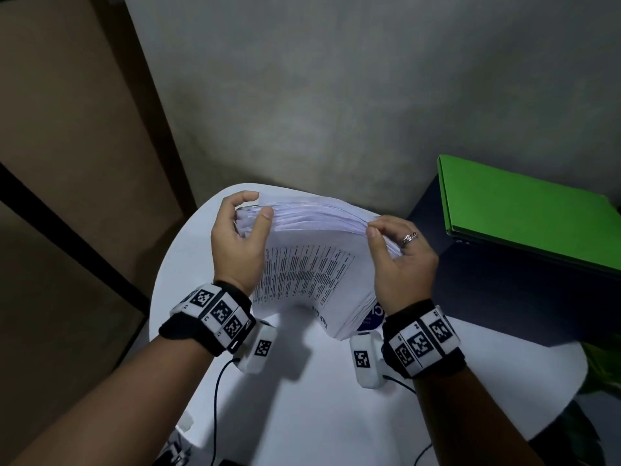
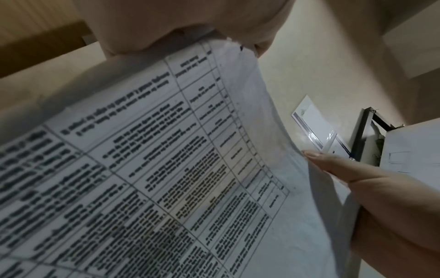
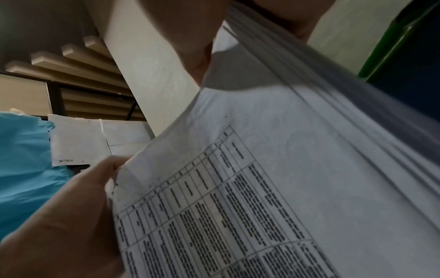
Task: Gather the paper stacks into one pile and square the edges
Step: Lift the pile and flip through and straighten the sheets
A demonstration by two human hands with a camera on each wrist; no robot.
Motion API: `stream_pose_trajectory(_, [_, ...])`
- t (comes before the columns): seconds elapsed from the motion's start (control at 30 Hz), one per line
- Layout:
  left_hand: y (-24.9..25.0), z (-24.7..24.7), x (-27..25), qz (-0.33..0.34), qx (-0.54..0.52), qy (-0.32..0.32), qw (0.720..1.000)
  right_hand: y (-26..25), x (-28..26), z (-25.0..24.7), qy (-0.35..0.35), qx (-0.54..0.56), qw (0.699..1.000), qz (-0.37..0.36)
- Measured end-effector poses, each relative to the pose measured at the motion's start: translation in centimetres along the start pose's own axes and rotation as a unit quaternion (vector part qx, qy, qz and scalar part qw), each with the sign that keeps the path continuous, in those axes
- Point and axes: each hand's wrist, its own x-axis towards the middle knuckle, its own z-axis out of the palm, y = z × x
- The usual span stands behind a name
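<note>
At 9 o'clock in the head view, a brown panel [image 1: 67, 136] with a dark bar stands behind the round white surface [image 1: 302, 398].

The left hand [image 1: 237, 237] holds the left edge of the paper pile [image 1: 312, 264]. Its grip is narrow and closed on the pile: the thumb [image 1: 263, 220] lies on the near printed face, and the curled fingers [image 1: 240, 198] wrap over the top to the far side. The left wrist view shows the printed table on the near sheet [image 2: 166, 169] from close range, with a thumb tip [image 2: 316, 156] of the opposite hand touching the sheet edge at 3 o'clock.

The pile is at the centre of the head view, raised above the surface and held between both hands. It stands roughly upright with the top edge bowed upward, and the sheets are fanned unevenly along that edge. Whether the bottom edge touches the surface cannot be determined.

The right hand [image 1: 401, 260] holds the right edge of the pile. Its grip is also narrow and closed on the pile, thumb on the near face, fingers behind. A ring [image 1: 409, 237] is visible on one finger. The right wrist view shows the layered sheet edges [image 3: 333, 112] running toward 1 o'clock.

At 3 o'clock in the head view, a green folder [image 1: 524, 213] lies on a dark cabinet [image 1: 504, 297], well apart from the pile.
</note>
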Motion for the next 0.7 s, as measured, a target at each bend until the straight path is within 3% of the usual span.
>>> stream_pose_trajectory(0.2, [-0.2, -0.1, 0.2, 0.006, 0.002, -0.01, 1.0, -0.3, -0.4, 0.2, 0.074, 0.038, 0.995, 0.062])
stream_pose_trajectory(0.4, [-0.1, 0.0, 0.4, 0.0, -0.011, -0.021, 1.0, -0.1, -0.1, 0.6, 0.056, 0.007, 0.995, 0.079])
stream_pose_trajectory(0.53, [-1.2, -1.5, 0.8, 0.004, -0.047, -0.136, 0.99, 0.4, -1.0, -0.1, 0.049, 0.006, 0.996, 0.075])
stream_pose_trajectory(0.6, [-1.8, -2.3, 0.9, -0.007, -0.064, -0.189, 0.98, 0.6, -1.4, -0.5, 0.026, 0.053, 0.992, 0.11])
stream_pose_trajectory(0.7, [-2.2, -2.9, 1.1, -0.032, -0.035, -0.194, 0.98, 1.6, -1.9, -0.8, -0.026, 0.137, 0.978, 0.156])
